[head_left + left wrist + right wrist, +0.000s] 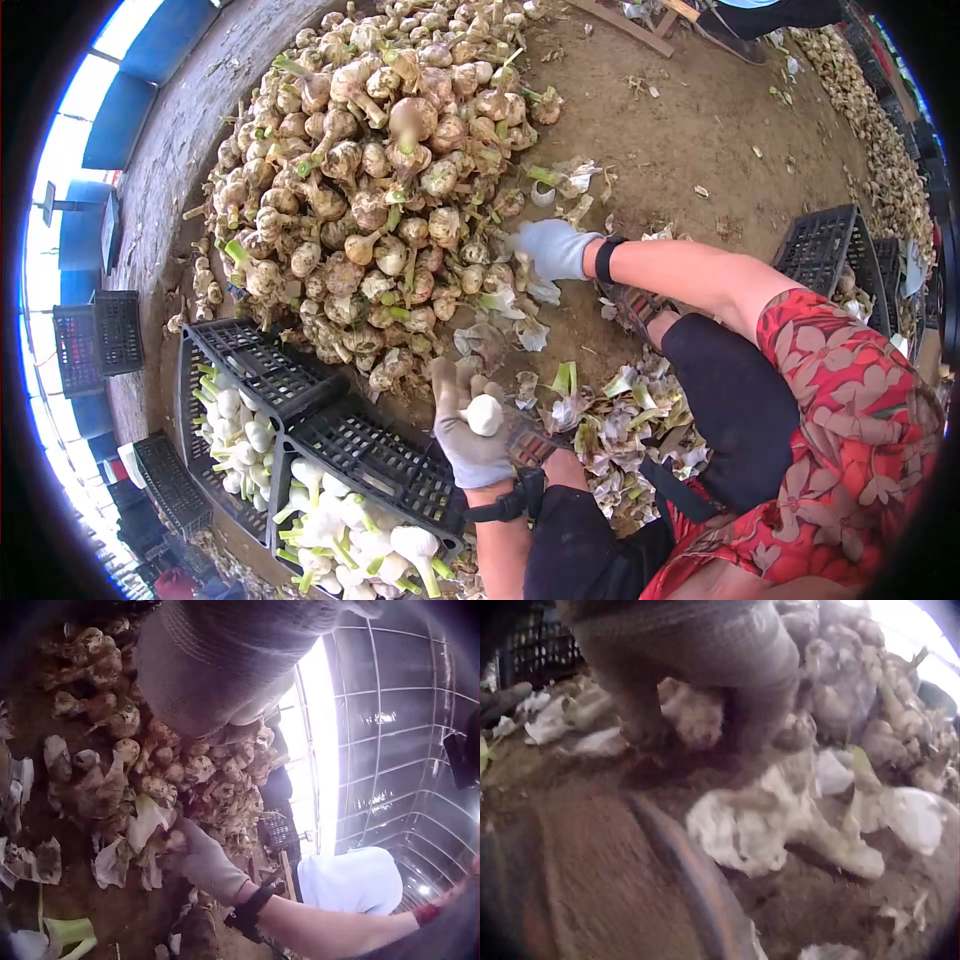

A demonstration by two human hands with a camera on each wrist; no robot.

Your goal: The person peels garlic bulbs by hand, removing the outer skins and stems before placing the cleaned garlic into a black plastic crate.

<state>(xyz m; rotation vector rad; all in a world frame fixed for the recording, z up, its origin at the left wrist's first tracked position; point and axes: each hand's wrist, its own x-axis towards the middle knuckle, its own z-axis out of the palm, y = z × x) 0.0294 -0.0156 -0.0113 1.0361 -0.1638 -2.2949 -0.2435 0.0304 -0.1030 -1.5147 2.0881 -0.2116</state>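
Left hand (468,437): holding 1 white bulb (484,415)
Right hand (553,249): at edge of garlic heap (360,190); whether gripping, I can't tell
Near crates (385,470): 2, holding white garlic (350,535)

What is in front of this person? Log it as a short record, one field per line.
Pile: brownish garlic, heaped on the ground
Left grip: gloved, carrying a white bulb
Right grip: gloved, at the pile's edge; whether it holds anything is unclear
Crates: two black ones beside the pile, with white garlic
Waste: loose peels on the ground
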